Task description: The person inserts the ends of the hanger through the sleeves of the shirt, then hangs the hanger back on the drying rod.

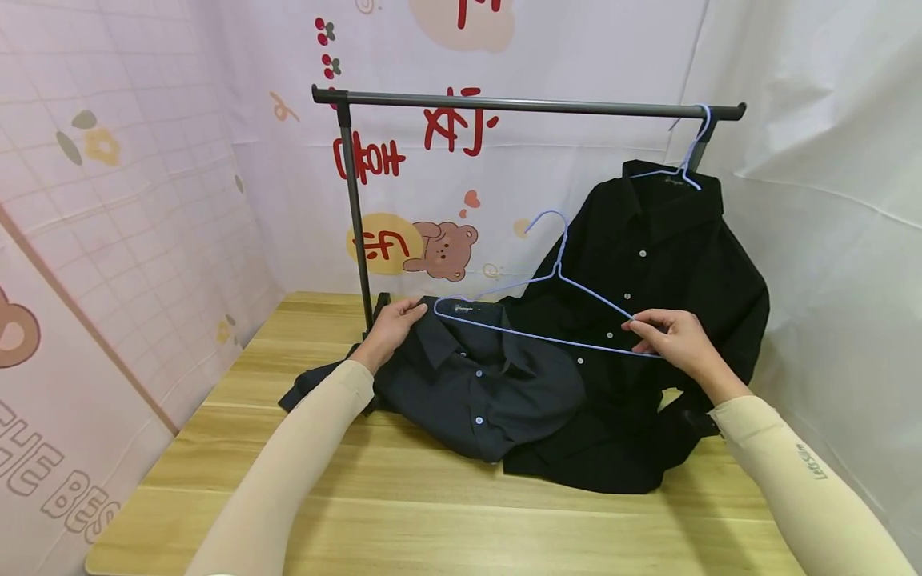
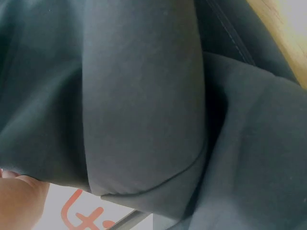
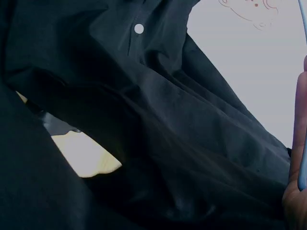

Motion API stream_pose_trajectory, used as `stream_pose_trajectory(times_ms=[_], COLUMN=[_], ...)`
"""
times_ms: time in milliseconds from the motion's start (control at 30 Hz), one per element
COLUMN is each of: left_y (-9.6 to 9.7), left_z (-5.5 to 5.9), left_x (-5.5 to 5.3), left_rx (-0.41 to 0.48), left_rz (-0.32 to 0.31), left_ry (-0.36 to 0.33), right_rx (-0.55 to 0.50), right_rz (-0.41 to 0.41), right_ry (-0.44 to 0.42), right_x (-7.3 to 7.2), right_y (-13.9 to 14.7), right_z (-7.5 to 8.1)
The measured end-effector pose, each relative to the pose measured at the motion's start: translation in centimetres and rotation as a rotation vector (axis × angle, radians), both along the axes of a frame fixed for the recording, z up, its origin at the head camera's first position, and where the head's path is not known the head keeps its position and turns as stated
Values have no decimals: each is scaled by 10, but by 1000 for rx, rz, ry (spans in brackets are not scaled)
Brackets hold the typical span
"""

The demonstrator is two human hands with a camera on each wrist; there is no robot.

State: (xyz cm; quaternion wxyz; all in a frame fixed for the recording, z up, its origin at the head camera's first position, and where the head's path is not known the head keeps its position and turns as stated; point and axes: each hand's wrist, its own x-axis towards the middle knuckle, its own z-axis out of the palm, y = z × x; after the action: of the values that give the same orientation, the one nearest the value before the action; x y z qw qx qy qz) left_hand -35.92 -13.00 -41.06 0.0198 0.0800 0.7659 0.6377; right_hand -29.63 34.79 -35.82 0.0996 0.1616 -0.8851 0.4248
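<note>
Low over the table, a dark grey button-up shirt (image 1: 479,392) lies with its collar toward the rack. My left hand (image 1: 392,324) pinches it by the shoulder beside the collar; the left wrist view shows that hand (image 2: 21,201) at the cloth's edge. My right hand (image 1: 673,340) grips a light blue wire hanger (image 1: 555,340) near its right end, hook pointing up. The hanger's left end overlaps the shirt's collar opening. In the right wrist view, fingers (image 3: 300,124) and a bit of wire show at the right edge.
A dark metal rack (image 1: 519,104) stands at the table's back. From its right end hangs a black shirt (image 1: 648,280) on another blue hanger (image 1: 690,152), its lower part spread onto the wooden table (image 1: 403,512). Printed cloth walls stand behind and to the sides.
</note>
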Motion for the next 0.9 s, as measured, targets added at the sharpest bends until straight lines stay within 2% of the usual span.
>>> stream_pose_trajectory(times_ms=[167, 333, 400, 533, 767, 833, 900], left_y=[-1, 3, 7, 15, 32, 35, 35], left_z=[4, 9, 12, 17, 29, 32, 33], left_x=[1, 3, 5, 8, 18, 20, 22], left_rx=[-12, -65, -129, -249, -304, -321, -346], left_rz=[-54, -148, -173, -174, -282, -278, -249], left_ry=[9, 17, 39, 99, 188, 206, 217], right_rx=[-5, -4, -3, -2, 1, 19, 46], right_rz=[44, 83, 95, 121, 166, 175, 189], right_ry=[-39, -50, -39, -7, 9, 4, -7], right_x=[-2, -7, -10, -16, -19, -20, -22], right_y=[-10, -29, -39, -62, -100, -109, -116], right_z=[-4, -11, -16, -28, -37, -38, -39])
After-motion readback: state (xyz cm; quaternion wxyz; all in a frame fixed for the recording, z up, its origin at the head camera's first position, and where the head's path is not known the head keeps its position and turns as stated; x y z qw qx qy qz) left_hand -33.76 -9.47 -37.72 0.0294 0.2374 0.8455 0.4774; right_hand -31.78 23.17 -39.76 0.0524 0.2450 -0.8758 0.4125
